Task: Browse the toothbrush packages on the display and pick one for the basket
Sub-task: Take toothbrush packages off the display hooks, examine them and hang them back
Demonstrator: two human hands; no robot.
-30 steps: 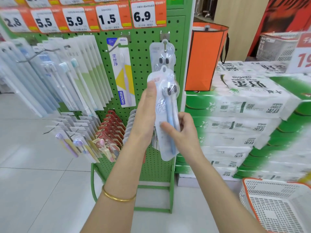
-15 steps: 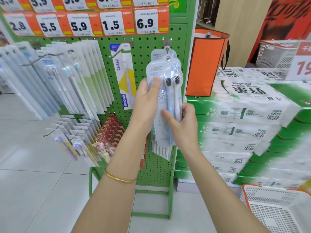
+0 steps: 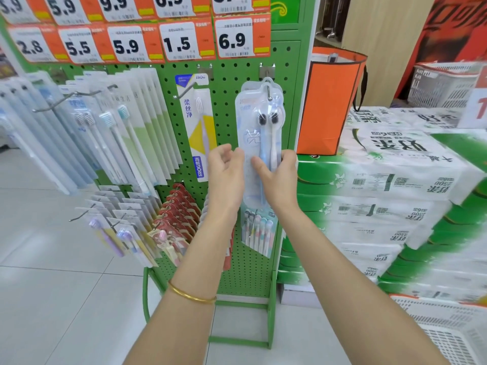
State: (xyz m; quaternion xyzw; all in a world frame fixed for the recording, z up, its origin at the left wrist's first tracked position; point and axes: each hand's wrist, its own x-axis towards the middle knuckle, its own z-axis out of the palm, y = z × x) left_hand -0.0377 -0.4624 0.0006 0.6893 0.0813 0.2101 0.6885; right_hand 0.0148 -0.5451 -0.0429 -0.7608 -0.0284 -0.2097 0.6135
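**Package still at the hook, basket waiting**

The right hand (image 3: 276,177) is clamped on a toothbrush package (image 3: 259,133), thumb across its clear front and fingers wrapped round the right edge. The left hand (image 3: 226,169) sits just beside the package's left edge with its fingers curled. They reach the plastic, but whether they pinch it or only brush it cannot be told.

The package holds two brushes with dark bristles and stands upright against the green display (image 3: 229,75). Its top hole sits at a metal hook (image 3: 268,93), and the hook's tip seems to poke through in front, so the package looks hung rather than free. It is under the price tag (image 3: 234,39) reading 6.9. More packages hang to the left and a multi-pack (image 3: 259,230) hangs below.

To the right are stacked tissue packs (image 3: 395,180) and an orange bag (image 3: 332,101). The basket (image 3: 445,335) is at the lower right, well apart from both hands.

By my reading, browsing is under way and nothing has been chosen. A package has yet to come off the hook and go over to the basket.
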